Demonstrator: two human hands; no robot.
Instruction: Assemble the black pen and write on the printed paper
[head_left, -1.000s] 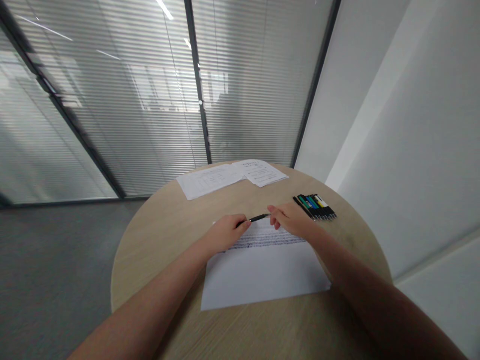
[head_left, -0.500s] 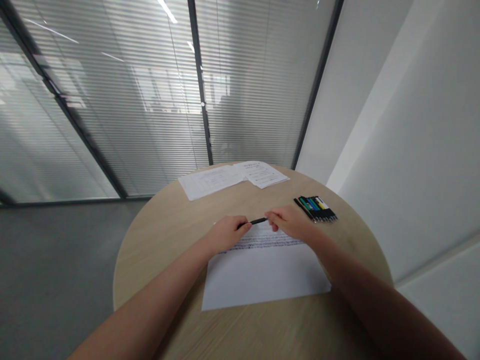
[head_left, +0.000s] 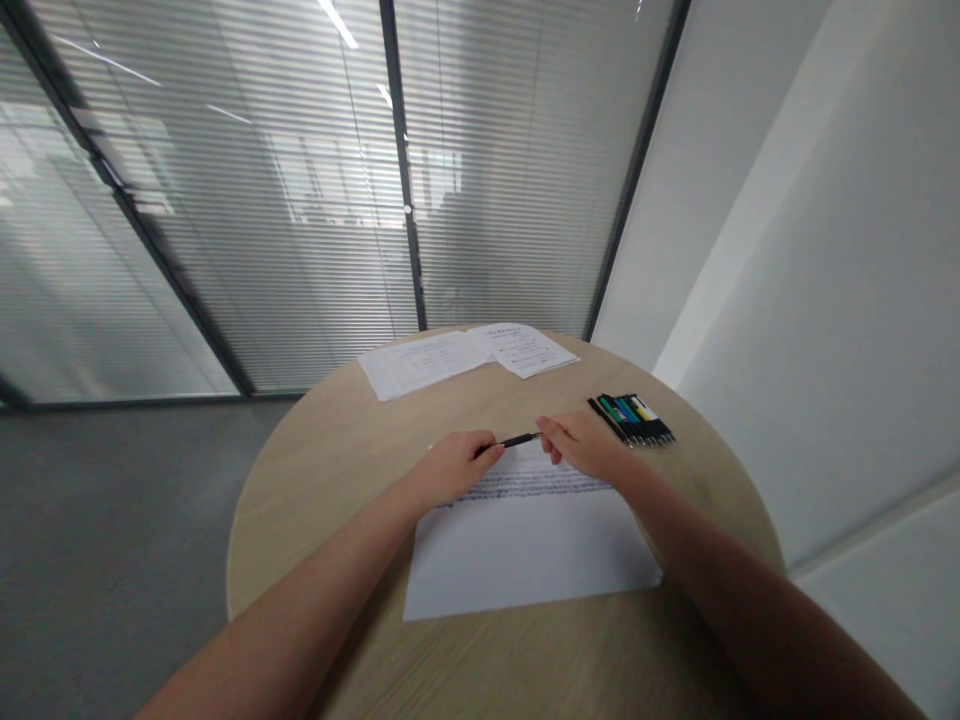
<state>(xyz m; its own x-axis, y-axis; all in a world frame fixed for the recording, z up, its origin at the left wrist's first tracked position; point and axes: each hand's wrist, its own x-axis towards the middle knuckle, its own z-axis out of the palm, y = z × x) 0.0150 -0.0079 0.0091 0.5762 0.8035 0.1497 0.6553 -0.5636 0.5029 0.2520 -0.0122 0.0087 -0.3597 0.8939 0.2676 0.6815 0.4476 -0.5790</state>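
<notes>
A black pen (head_left: 517, 440) is held level above a sheet of paper (head_left: 525, 550), stretched between my two hands. My left hand (head_left: 459, 468) is closed around its left end, with the thumb along the barrel. At the other end, the fingertips of my right hand (head_left: 577, 442) pinch the pen's narrow tip, where a thin piece shows just beside the fingers. What exactly lies inside that pinch is too small to make out. Rows of dark handwriting cover the sheet's upper part, partly hidden by both hands; its lower part is blank.
To the right of my right hand lies a row of several pens (head_left: 631, 420), with black, green, blue, white and yellow parts. Printed papers (head_left: 427, 362) overlap at the far edge of the round wooden table (head_left: 300, 500). Beyond it stands a glass partition with blinds (head_left: 510, 180).
My right hand has shifted slightly to the right, and a thin part now shows between the black barrel and its fingertips. My left hand stays in place.
</notes>
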